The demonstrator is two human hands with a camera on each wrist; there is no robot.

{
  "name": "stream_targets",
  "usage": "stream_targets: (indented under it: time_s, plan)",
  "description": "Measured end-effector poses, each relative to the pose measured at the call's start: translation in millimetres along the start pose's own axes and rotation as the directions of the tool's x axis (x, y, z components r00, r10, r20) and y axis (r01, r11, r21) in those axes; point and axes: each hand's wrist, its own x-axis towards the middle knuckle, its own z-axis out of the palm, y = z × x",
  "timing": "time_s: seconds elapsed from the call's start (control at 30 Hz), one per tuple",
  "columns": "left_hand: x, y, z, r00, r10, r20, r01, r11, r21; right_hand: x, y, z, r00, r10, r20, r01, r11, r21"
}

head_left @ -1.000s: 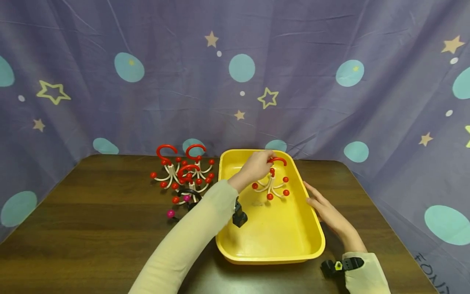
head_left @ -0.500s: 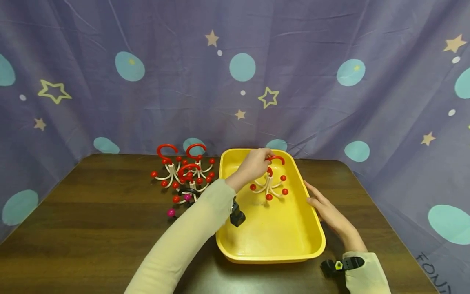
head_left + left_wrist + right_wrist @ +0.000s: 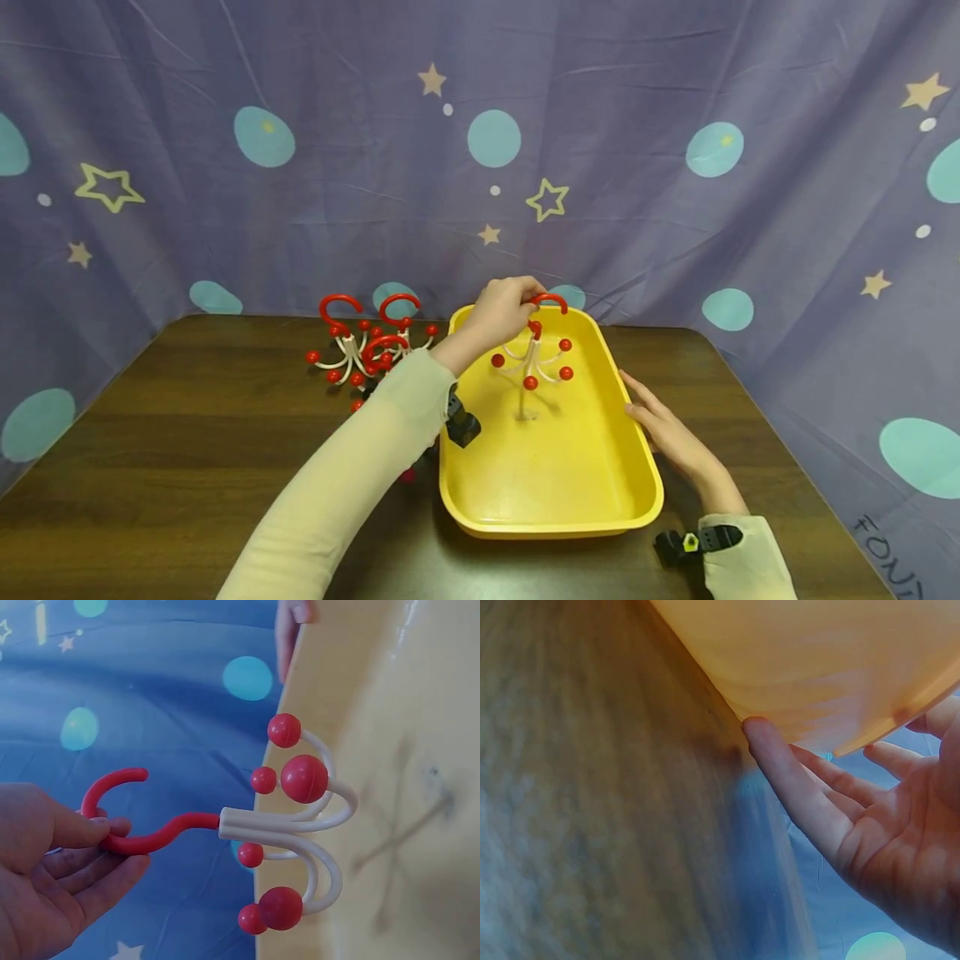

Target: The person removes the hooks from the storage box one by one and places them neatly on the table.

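My left hand (image 3: pixel 498 312) pinches the red hook of a multi-arm hanger (image 3: pixel 259 823) between thumb and fingers. Curved white arms with red ball tips spread from its stem. In the head view this hanger hangs upright over the far part of a yellow tray (image 3: pixel 551 531), its shadow falling on the tray floor below. At the tray's right side is my right hand (image 3: pixel 671 429), its fingers extended along the outer wall. The right wrist view shows those fingers (image 3: pixel 780 765) at the wall's underside and rim.
Several similar red-and-white hangers (image 3: pixel 348 354) stand clustered on the wooden table (image 3: pixel 150 467) left of the tray. A magenta ball (image 3: pixel 407 476) peeks out beside my left sleeve (image 3: pixel 352 475). Behind the table hangs a purple curtain (image 3: pixel 360 167) with stars and dots.
My left hand has risen and moved left with the hanger, lifting it from low in the tray. The left sleeve now covers most of the black hanger. My right hand stays put.
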Motion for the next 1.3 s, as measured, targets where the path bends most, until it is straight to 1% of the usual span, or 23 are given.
stream_targets:
  time_s: [0.33,0.5,0.63,0.73,0.87,1.0,1.2,1.3]
  plan:
    - [-6.5,1.3,-33.8,0.999,-0.014,-0.041,0.014,1.000,-0.011,-1,-3,2,1.000,0.012,0.000,-0.012,1.000,0.011]
    - [-12.3,-1.0,-46.2,0.999,-0.030,-0.032,0.028,0.998,-0.053,-2,-3,3,1.000,0.023,-0.001,-0.023,1.000,0.010]
    - [-16.3,-2.8,-56.9,0.999,-0.031,-0.042,0.029,0.998,-0.055,-2,-2,3,1.000,0.030,-0.008,-0.030,1.000,0.010]
    - [-18.3,-5.3,-65.7,0.997,-0.029,-0.074,0.026,0.999,-0.042,-3,-2,2,1.000,0.023,-0.006,-0.023,1.000,0.010]
    - [-22.3,-10.0,-76.8,0.990,-0.035,-0.137,0.026,0.998,-0.063,-2,-1,1,1.000,0.008,0.003,-0.008,1.000,0.008]
    - [-28.2,-13.1,-85.0,0.982,-0.026,-0.189,0.010,0.996,-0.088,-3,-1,0,1.000,0.000,0.006,0.000,1.000,0.000]
    - [-40.1,-13.6,-94.5,0.977,-0.032,-0.209,0.005,0.992,-0.125,-3,-1,0,1.000,0.002,0.017,-0.002,1.000,-0.004]
    - [-46.2,-12.9,-99.6,0.974,-0.016,-0.225,-0.015,0.991,-0.132,-3,-3,0,1.000,-0.003,0.016,0.003,1.000,-0.002]
